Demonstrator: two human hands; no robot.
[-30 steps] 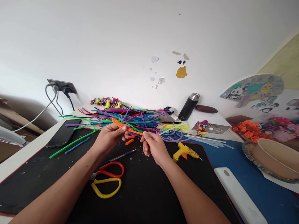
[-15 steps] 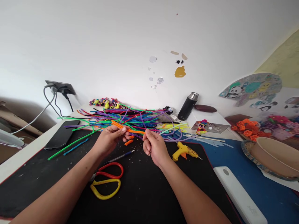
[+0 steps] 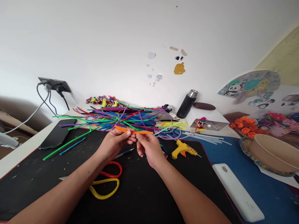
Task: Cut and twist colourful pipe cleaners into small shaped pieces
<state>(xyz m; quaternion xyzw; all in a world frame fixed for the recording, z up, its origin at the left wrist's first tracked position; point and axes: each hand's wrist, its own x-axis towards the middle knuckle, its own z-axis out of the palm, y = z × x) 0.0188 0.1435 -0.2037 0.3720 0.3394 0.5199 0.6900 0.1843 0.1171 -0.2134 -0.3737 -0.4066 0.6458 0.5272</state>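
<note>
Several orange pipe cleaners [image 3: 146, 132] are pinched between my two hands, over the black mat [image 3: 149, 193]. My left hand [image 3: 114, 141] grips them between thumb and fingers, and their left ends stick out above it. Close beside it, my right hand [image 3: 149, 146] pinches the same pipe cleaners, with their tips showing past its thumb. Just behind both hands lies a heap of coloured pipe cleaners [image 3: 137, 119]. Under my left wrist rest scissors with one red and one yellow handle [image 3: 105, 189]. A pen [image 3: 126, 153] lies partly hidden behind my left hand.
A yellow glue gun [image 3: 183, 149] lies right of my right hand. Farther back stand a black flask [image 3: 187, 104] and a white box [image 3: 210, 118] with a small figure. At left is a phone [image 3: 57, 133]; at right are a white oblong device [image 3: 238, 193] and a bowl [image 3: 277, 152].
My right hand has moved left along the orange pipe cleaners, closer to my left hand. Their right ends now show beyond it. The view has shifted slightly.
</note>
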